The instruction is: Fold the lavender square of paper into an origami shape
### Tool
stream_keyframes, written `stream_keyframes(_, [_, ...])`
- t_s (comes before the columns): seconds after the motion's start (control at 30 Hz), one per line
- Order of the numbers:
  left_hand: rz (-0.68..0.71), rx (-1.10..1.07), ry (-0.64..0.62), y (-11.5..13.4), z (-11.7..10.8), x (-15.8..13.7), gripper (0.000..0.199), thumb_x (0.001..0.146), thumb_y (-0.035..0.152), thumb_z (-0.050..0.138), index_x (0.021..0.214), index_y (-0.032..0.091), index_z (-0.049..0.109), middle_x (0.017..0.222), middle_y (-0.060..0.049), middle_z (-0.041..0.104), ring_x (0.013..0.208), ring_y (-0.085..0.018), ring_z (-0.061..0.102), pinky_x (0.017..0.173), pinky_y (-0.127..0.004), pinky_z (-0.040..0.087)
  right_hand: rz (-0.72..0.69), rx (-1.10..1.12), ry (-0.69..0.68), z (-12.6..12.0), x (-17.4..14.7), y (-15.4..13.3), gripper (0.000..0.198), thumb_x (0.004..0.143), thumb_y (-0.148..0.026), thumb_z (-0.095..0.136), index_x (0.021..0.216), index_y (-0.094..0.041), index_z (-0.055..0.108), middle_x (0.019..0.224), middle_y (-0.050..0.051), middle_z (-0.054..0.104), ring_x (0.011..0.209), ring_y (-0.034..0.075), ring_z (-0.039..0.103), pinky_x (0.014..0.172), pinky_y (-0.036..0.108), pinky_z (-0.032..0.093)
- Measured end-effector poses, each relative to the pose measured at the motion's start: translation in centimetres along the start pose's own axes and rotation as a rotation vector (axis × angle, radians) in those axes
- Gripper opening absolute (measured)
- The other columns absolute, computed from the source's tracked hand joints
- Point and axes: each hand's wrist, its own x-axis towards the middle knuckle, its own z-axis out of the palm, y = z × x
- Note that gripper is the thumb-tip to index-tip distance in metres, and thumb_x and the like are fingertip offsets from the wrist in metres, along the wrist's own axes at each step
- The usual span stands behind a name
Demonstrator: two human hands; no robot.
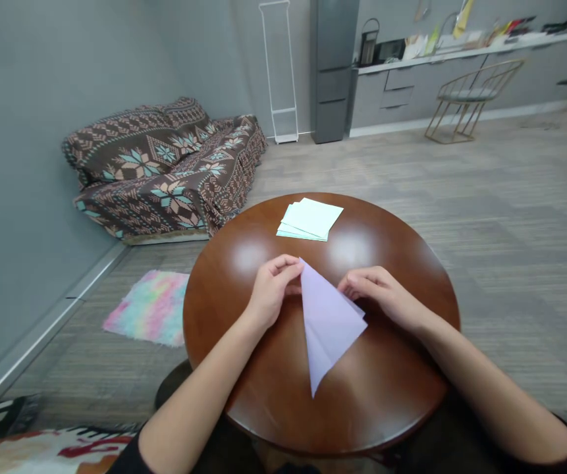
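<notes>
A folded sheet of lilac paper (330, 319) is held over the round brown table (273, 395), its layers slightly apart at the right corner. My left hand (274, 284) pinches its upper left corner between thumb and fingers. On the paper's right edge is my right hand (375, 289), with curled fingers partly hidden behind the sheet; whether they grip it I cannot make out. Farther back on the table lies a loose stack of pale green paper squares (313, 218), apart from both hands.
Beyond the table's left side stands a sofa (164, 171) under a patterned cover. A fluffy pastel rug (149, 308) lies on the floor at left. A wire-backed chair (468, 99) stands before the kitchen counter (426, 62), beside a grey fridge (333, 72).
</notes>
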Motion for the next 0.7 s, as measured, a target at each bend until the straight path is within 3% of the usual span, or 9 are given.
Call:
stream_keyframes(0.13, [-0.104, 0.089, -0.216, -0.3, 0.2, -0.3, 0.022, 0.075, 0.036, 0.080, 0.074, 0.017, 0.070, 0.066, -0.002, 0.066, 0.056, -0.012, 0.060, 0.053, -0.022, 0.047, -0.029, 0.061, 0.032, 0.2, 0.3, 0.3, 0.041, 0.093, -0.054, 0.059, 0.089, -0.016, 0.073, 0.088, 0.009, 0.074, 0.078, 0.019, 0.067, 0.077, 0.031, 0.052])
stream_keyframes(0.3, [-0.113, 0.275, -0.377, -0.7, 0.6, -0.7, 0.022, 0.078, 0.038, 0.077, 0.075, 0.017, 0.071, 0.066, -0.003, 0.067, 0.054, -0.012, 0.059, 0.054, -0.023, 0.045, -0.044, -0.024, -0.018, 1.0, 0.3, 0.2, 0.024, 0.092, -0.041, 0.066, 0.087, -0.018, 0.069, 0.081, 0.003, 0.070, 0.077, 0.018, 0.064, 0.074, 0.030, 0.049])
stream_keyframes(0.5, [-0.122, 0.344, -0.458, -0.7, 0.8, -0.9, 0.022, 0.080, 0.038, 0.074, 0.073, 0.017, 0.068, 0.066, -0.003, 0.065, 0.057, -0.013, 0.060, 0.057, -0.025, 0.047, -0.025, -0.075, -0.036, 1.4, 0.2, 0.2, 0.012, 0.091, -0.027, 0.060, 0.081, -0.020, 0.062, 0.073, 0.000, 0.066, 0.066, 0.015, 0.059, 0.064, 0.028, 0.044])
stream_keyframes(0.7, [-0.126, 0.344, -0.456, -1.0, 0.9, -0.9, 0.024, 0.081, 0.038, 0.072, 0.073, 0.017, 0.065, 0.067, -0.003, 0.065, 0.058, -0.014, 0.061, 0.057, -0.024, 0.046, -0.078, -0.119, 0.003, 1.7, 0.2, 0.2, 0.010, 0.087, -0.019, 0.056, 0.079, -0.020, 0.061, 0.072, 0.000, 0.065, 0.063, 0.014, 0.056, 0.061, 0.027, 0.043])
